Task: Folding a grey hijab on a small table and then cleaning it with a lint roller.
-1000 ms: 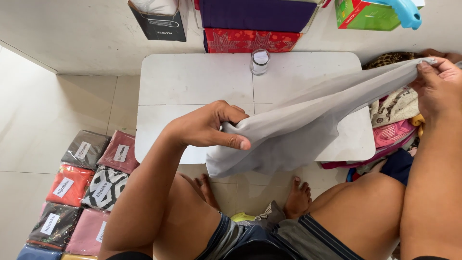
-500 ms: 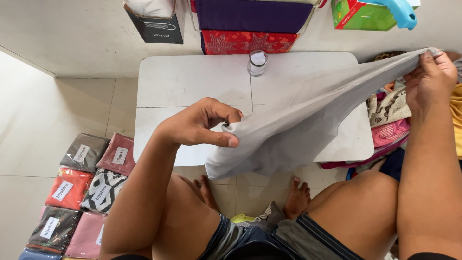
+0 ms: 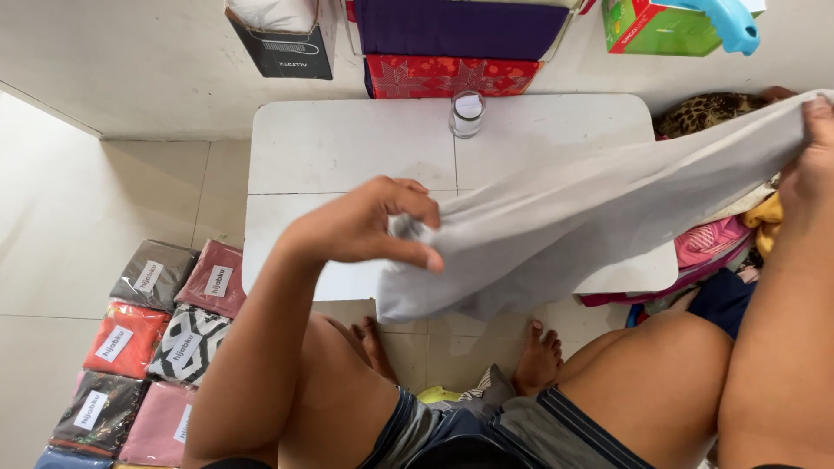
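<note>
- Packaged cloths (image 3: 165, 339), near left on the tiled floor: flat, clear-wrapped squares in grey, maroon, orange, pink and a black-and-white pattern, each with a white label, laid touching in rows. Glossy film over soft folds.
- Low white table (image 3: 347, 148), centre: matte, rounded corners, a seam across the middle.
- Left hand (image 3: 369, 230), over the table's near edge: fingers curled shut with the thumb pressed along them, pinching a bunched corner of the grey cloth (image 3: 556, 234).
- Grey cloth, held taut in the air above the table, from the left hand up to the far right: thin, smooth, matte, with a loose flap hanging below the near table edge. Risk: the left pinch covers only a small bunch, so a hard pull could slip the corner free.
- Small glass jar (image 3: 466, 113), far on the table, clear with a pale lid, just beyond the cloth's upper edge. Risk: a sweep of fabric could tip it.
- Dark box (image 3: 282, 39), purple and red patterned boxes (image 3: 452, 52), green box (image 3: 647, 26): far edge, rigid.
- Right hand (image 3: 808, 165), far right, partly cut by the frame: closed on the cloth's other end.
- Mixed fabric pile (image 3: 712, 243), right of the table: pink, yellow, leopard-print, crumpled.
</note>
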